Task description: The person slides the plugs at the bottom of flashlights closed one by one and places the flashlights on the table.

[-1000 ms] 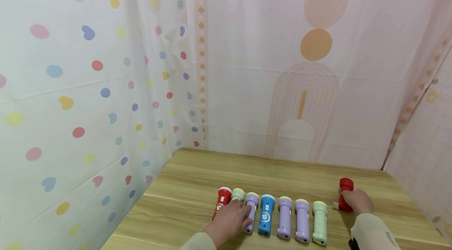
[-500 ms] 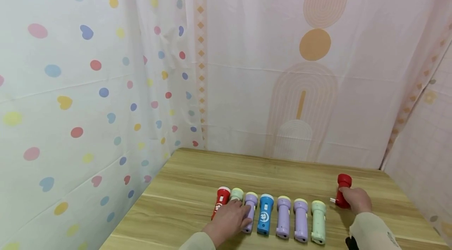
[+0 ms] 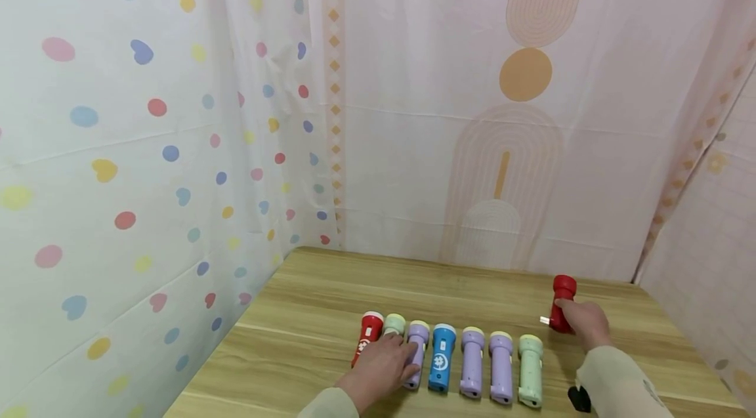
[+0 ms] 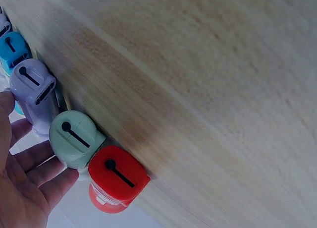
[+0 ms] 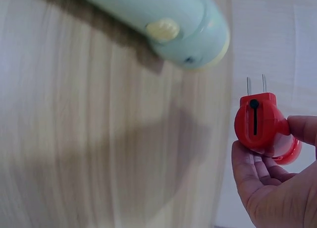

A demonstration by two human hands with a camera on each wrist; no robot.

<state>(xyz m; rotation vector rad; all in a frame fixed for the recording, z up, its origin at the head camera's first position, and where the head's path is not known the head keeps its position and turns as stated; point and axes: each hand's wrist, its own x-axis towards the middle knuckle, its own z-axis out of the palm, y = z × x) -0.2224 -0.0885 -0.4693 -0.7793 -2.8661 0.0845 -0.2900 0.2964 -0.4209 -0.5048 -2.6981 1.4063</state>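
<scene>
My right hand (image 3: 586,323) holds a red flashlight (image 3: 563,300) above the table's right part, pinched between thumb and fingers. Two metal plug prongs stick out from that flashlight's tail (image 5: 255,120), in the right wrist view. At the left end of a row of flashlights, my left hand (image 3: 380,365) rests over a pale green flashlight (image 4: 74,138) with relaxed fingers. Its thumb lies by a purple flashlight (image 4: 32,82), its fingertips by the green one's side. Another red flashlight (image 4: 118,172) lies just beyond, partly covered by the hand in the head view.
The row goes on rightward with a blue flashlight (image 3: 441,357), two purple flashlights (image 3: 472,363) and a pale green flashlight (image 3: 530,371). All lie on a wooden table (image 3: 331,287). Patterned curtains (image 3: 401,142) hang at the back and sides.
My right hand has carried the red flashlight up, away from me and slightly left, and its prongs still point left. The left hand stays on the row.
</scene>
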